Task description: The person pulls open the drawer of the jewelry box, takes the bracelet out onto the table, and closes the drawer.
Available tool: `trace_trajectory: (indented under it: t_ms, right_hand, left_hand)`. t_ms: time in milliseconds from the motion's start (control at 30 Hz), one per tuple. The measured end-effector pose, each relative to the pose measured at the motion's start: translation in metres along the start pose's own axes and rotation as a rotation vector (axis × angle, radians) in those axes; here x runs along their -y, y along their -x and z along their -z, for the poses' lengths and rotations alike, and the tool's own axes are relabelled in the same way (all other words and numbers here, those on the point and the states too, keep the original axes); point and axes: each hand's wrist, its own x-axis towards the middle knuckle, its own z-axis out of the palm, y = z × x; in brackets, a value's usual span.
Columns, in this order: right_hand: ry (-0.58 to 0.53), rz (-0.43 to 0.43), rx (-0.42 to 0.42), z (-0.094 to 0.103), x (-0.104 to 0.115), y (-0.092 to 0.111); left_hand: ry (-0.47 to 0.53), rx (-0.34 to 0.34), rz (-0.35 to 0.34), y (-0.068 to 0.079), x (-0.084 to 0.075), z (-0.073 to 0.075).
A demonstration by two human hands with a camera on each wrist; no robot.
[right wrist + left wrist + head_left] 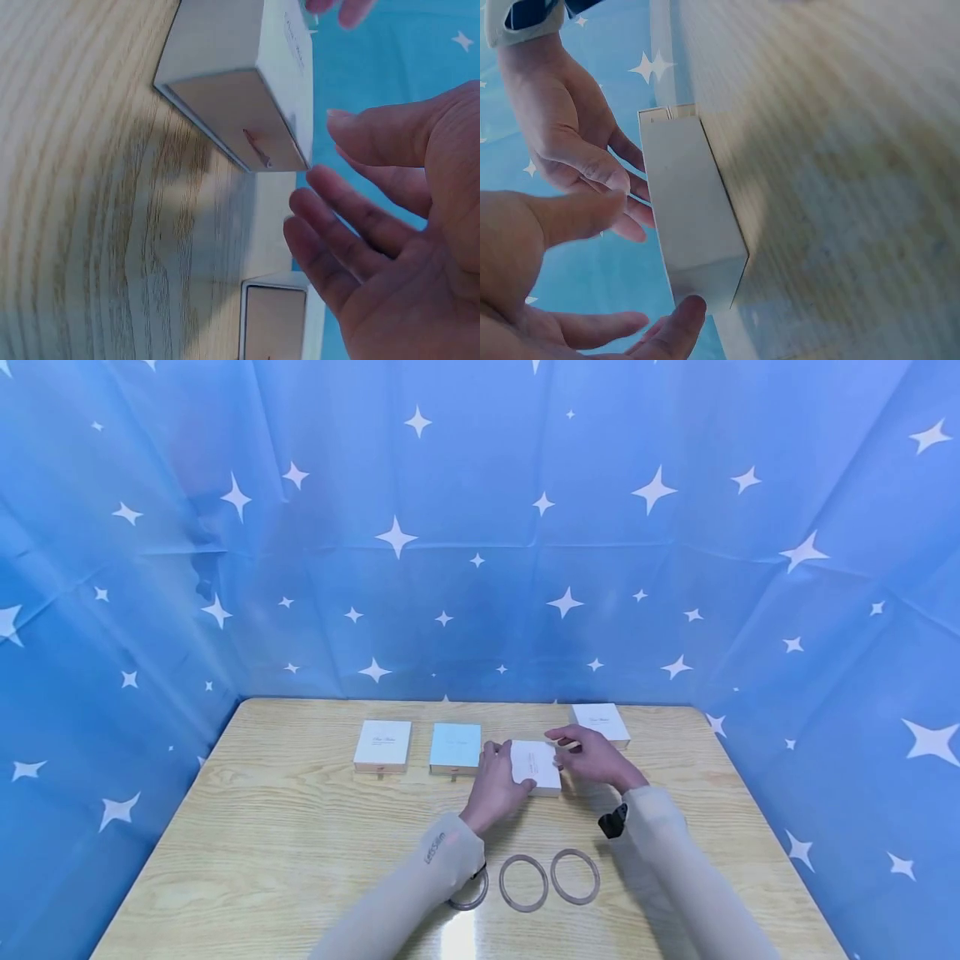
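A white box [536,764] with small print on its lid lies between my two hands. My left hand [497,785] is at its left side; in the left wrist view a fingertip [692,306] touches the box's end, while the thumb is held above the lid. Right of the box is my right hand [596,757], its thumb and fingers spread and holding nothing. In the right wrist view, the box's pinkish drawer end [232,112] with a small ribbon pull [257,148] faces that hand.
A white box [383,745] and a light blue box [455,747] stand to the left. Another white box [600,721] is behind my right hand. Nearer me lie several rings, among them a middle ring [523,907] and a right ring [574,902]. A starry blue curtain [480,527] surrounds the table [300,860].
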Motion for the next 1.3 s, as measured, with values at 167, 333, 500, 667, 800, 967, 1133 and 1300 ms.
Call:
trace_trajectory:
  t_ms: [167, 333, 500, 667, 800, 967, 1133, 1300]
  right_hand:
    - [-0.021, 0.014, 0.033, 0.001, -0.005, -0.005]
    - [-0.011, 0.013, 0.038, 0.001, -0.009, -0.008]
    - [-0.007, 0.012, 0.033, -0.001, -0.01, -0.007]
    - [-0.005, 0.038, 0.01, -0.003, -0.014, -0.007]
    - [-0.001, 0.038, -0.023, -0.006, -0.016, -0.006]
    - [-0.004, -0.003, -0.043, -0.006, -0.017, -0.003]
    - [0.008, -0.03, -0.078, -0.009, -0.019, 0.001]
    - [0.024, -0.034, -0.131, -0.013, -0.019, 0.006]
  left_hand:
    - [-0.016, -0.043, -0.001, 0.003, 0.004, -0.004]
    - [-0.021, -0.054, 0.0, 0.004, 0.007, -0.008]
    - [-0.024, -0.052, -0.016, 0.003, 0.007, -0.009]
    - [-0.026, -0.057, -0.033, 0.001, 0.008, -0.006]
    - [-0.045, -0.06, -0.049, -0.004, 0.01, -0.005]
    - [-0.074, -0.062, -0.07, -0.011, 0.009, -0.002]
    - [-0.106, -0.043, -0.111, -0.02, 0.008, 0.003]
    - [-0.138, -0.008, -0.131, -0.031, 0.007, 0.01]
